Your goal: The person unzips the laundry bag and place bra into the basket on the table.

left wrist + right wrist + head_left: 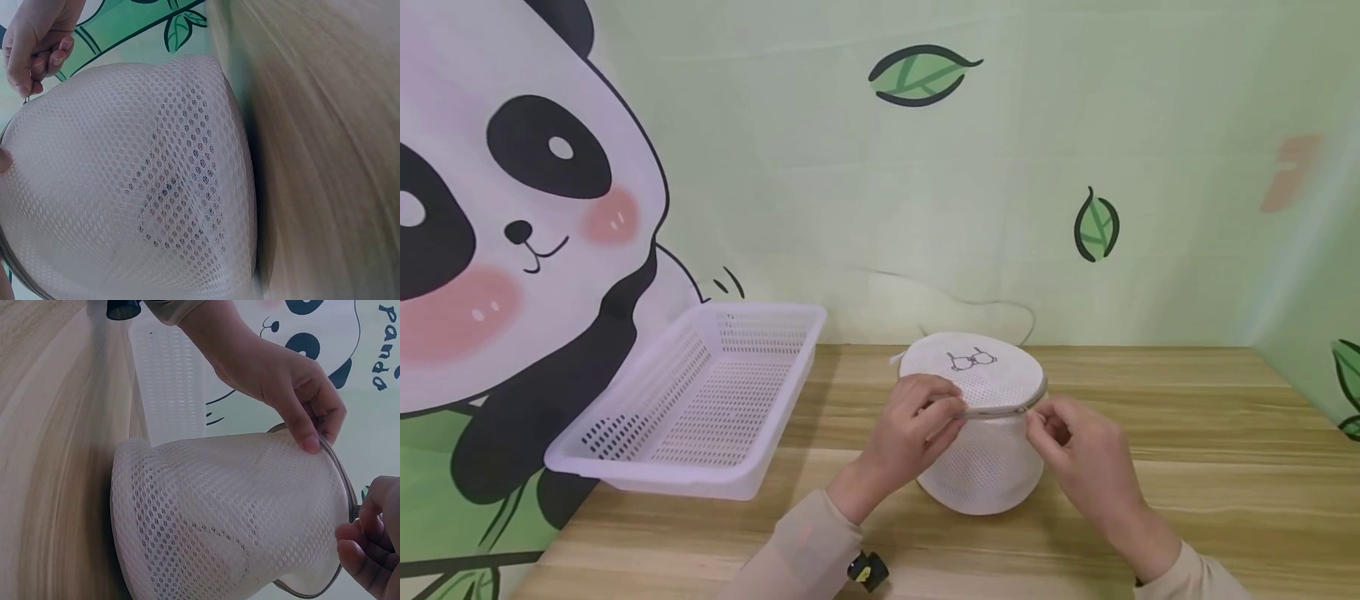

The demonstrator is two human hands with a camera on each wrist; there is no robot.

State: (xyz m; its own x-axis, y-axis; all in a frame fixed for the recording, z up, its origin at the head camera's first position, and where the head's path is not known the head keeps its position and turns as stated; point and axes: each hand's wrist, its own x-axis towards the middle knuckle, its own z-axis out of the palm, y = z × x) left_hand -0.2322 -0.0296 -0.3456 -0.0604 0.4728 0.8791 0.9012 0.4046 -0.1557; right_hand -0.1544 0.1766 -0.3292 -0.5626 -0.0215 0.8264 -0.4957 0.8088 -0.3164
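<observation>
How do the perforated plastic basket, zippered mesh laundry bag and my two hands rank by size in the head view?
1. Perforated plastic basket
2. Zippered mesh laundry bag
3. Left hand and right hand: too alike to rank

Left hand (917,421): fingers (934,388) curled opposite the thumb (306,436) in a grip. Right hand (1086,446): thumb and forefinger pinched together. The hands are apart, the arms (808,546) converging forward.

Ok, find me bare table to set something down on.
Widest bare patch: the tabletop between the right hand and the printed side wall. A narrower one lies between the white basket and the mesh bag. Crowded: the bag's top, where the left hand grips and the right pinches the zipper pull.
</observation>
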